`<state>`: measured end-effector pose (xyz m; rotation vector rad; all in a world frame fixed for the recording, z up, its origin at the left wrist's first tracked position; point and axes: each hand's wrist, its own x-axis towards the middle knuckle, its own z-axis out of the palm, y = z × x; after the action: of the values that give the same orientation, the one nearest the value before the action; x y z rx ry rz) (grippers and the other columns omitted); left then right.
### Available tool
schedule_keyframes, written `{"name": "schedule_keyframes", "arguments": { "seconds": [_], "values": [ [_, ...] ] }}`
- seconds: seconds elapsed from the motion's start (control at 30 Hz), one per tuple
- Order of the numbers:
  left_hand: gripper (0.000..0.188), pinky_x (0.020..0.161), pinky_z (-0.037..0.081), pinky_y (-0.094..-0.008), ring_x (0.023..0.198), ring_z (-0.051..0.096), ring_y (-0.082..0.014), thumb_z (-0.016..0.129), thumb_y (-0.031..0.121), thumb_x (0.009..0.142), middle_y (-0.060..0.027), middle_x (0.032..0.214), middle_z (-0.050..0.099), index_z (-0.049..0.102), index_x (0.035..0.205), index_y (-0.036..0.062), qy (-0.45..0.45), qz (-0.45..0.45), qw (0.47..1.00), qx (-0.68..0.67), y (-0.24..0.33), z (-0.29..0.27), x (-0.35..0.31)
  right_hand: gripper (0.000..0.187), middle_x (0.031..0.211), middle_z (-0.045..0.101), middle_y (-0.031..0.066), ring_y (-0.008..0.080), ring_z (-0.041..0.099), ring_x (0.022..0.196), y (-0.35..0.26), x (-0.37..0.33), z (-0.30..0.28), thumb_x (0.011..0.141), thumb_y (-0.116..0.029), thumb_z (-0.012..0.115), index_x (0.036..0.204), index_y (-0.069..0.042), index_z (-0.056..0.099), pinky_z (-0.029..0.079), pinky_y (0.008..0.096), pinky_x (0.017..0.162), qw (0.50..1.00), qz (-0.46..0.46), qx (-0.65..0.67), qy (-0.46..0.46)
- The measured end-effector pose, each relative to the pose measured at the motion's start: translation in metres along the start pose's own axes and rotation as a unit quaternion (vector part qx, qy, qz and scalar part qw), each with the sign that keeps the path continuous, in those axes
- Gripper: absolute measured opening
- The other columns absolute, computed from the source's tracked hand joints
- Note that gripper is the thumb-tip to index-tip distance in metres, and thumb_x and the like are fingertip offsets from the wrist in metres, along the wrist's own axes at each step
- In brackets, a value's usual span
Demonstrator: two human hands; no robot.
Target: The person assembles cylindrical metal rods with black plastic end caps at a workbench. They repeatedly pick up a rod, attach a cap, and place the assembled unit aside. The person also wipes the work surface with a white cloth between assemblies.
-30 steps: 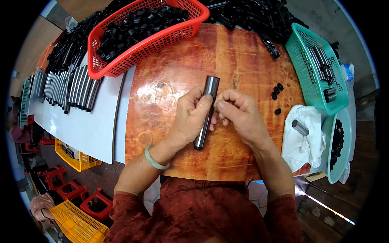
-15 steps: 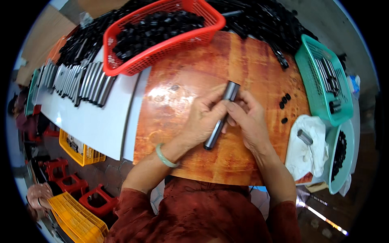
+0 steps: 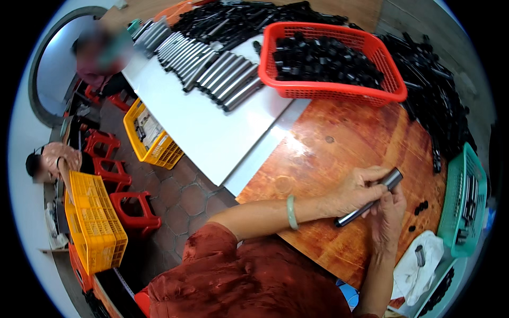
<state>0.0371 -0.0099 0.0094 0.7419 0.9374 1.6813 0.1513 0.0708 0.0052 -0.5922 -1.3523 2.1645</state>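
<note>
My left hand [image 3: 356,192], with a pale bracelet [image 3: 291,212] on its wrist, is closed round a shiny grey tube [image 3: 392,179]. The tube lies at a slant over the wooden board, its black-capped lower end pointing toward me and to the left. My right hand [image 3: 388,221] also grips the tube from the right side, its fingertips partly hidden behind it. Several small black caps [image 3: 421,207] lie on the board to the right. A short grey tube piece [image 3: 420,255] rests on a white cloth [image 3: 408,275].
A red basket [image 3: 334,91] full of black caps stands ahead. Rows of silver tubes [image 3: 225,79] lie on the white table [image 3: 207,138]. Black tubes [image 3: 432,100] are heaped behind. Green baskets [image 3: 450,228] stand right; yellow crates [image 3: 95,222], red stools [image 3: 135,212] and two people are left.
My view has swung left, so the table, basket and hands appear farther right. Both hands keep their hold on the tube. People at the left have come more fully into view.
</note>
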Motion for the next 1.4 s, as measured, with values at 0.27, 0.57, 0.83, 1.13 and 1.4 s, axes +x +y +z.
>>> {"name": "schedule_keyframes", "arguments": {
  "seconds": [0.27,0.57,0.83,1.13,1.4],
  "values": [
    [0.038,0.044,0.045,-0.0187,0.057,0.053,-0.0075,0.048,0.005,0.088,-0.0043,0.098,0.047,0.047,0.126,-0.0013,-0.026,0.009,0.999,0.023,-0.003,0.001,0.003,0.056,0.086,0.058,0.0036,0.0052,0.05,0.055,0.001,-0.002,0.003,0.08,-0.033,0.072,0.117,0.001,0.048,0.043,0.0172,0.043,0.999,-0.031,-0.009,0.005],
    [0.035,0.043,0.046,-0.0192,0.057,0.054,-0.0108,0.045,0.007,0.088,-0.0078,0.1,0.043,0.044,0.122,-0.0012,-0.044,0.045,0.994,0.085,0.002,0.001,-0.002,0.059,0.085,0.058,0.0043,0.0075,0.054,0.056,0.002,0.0,-0.008,0.078,-0.034,0.074,0.118,0.0,0.047,0.044,0.019,0.043,0.999,-0.007,0.008,-0.046],
    [0.031,0.043,0.046,-0.0203,0.055,0.054,-0.0113,0.046,0.014,0.091,-0.0077,0.098,0.043,0.044,0.118,-0.0016,-0.065,0.182,0.967,0.165,-0.026,-0.004,0.011,0.053,0.085,0.059,0.0049,0.0094,0.054,0.054,0.009,0.002,-0.02,0.08,-0.03,0.072,0.117,-0.002,0.046,0.048,0.0239,0.043,0.999,-0.023,0.022,-0.026],
    [0.032,0.043,0.046,-0.0211,0.053,0.054,-0.0104,0.044,0.014,0.092,-0.0078,0.089,0.049,0.045,0.121,0.0012,-0.076,-0.012,0.99,0.121,-0.001,-0.002,0.003,0.043,0.081,0.059,0.0081,0.0134,0.054,0.052,-0.001,-0.003,-0.008,0.084,-0.02,0.068,0.115,0.0,0.046,0.045,0.0246,0.045,0.999,-0.01,-0.016,-0.033],
    [0.032,0.044,0.046,-0.0229,0.055,0.056,-0.0105,0.046,0.005,0.09,-0.0087,0.084,0.057,0.049,0.121,-0.0017,0.028,0.007,0.983,0.183,0.003,0.003,0.002,0.036,0.09,0.059,0.009,0.0143,0.058,0.063,-0.005,0.002,-0.006,0.084,-0.012,0.065,0.113,0.001,0.05,0.052,0.0261,0.055,0.999,0.008,0.013,-0.041]
  ]
}}
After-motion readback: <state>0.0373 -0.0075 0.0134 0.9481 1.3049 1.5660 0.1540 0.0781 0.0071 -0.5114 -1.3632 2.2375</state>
